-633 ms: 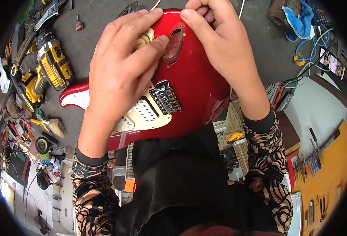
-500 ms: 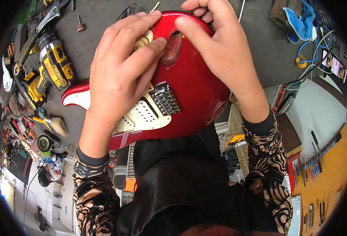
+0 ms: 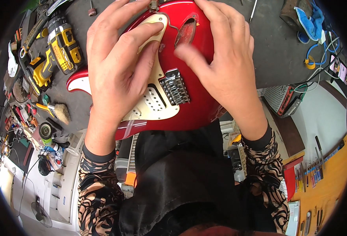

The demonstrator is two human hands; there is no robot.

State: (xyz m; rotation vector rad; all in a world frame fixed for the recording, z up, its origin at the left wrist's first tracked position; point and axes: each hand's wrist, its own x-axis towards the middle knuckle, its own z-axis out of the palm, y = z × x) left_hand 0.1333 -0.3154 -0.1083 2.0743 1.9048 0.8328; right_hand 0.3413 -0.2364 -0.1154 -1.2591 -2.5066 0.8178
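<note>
A red electric guitar body (image 3: pixel 203 114) lies tilted at the bench edge, its cream pickguard (image 3: pixel 159 114) and metal bridge (image 3: pixel 174 87) facing up. My left hand (image 3: pixel 116 59) grips its left side; the index finger lies across the pickguard and the thumb is bent beside it. At those other fingertips, near the top of the picture, is a small metal part (image 3: pixel 154 4). A thin dark wire (image 3: pixel 172 24) runs from the pickguard to an oval cavity (image 3: pixel 186 33). My right hand (image 3: pixel 228 55) rests with outstretched fingers at the far right rim, its blurred thumb spread toward the cavity.
A yellow-black cordless drill (image 3: pixel 65 47) and a brush (image 3: pixel 58 112) lie to the left, beside piled tools. Far right are a blue cloth (image 3: pixel 311 23), loose cables (image 3: pixel 319 49) and a phone (image 3: pixel 340 70). A screwdriver-like rod (image 3: pixel 253 10) lies beyond my right hand.
The whole scene has shifted up and slightly right. My right thumb has left the cavity's rim, and my left index finger has drawn back from it onto the pickguard, baring the wire.
</note>
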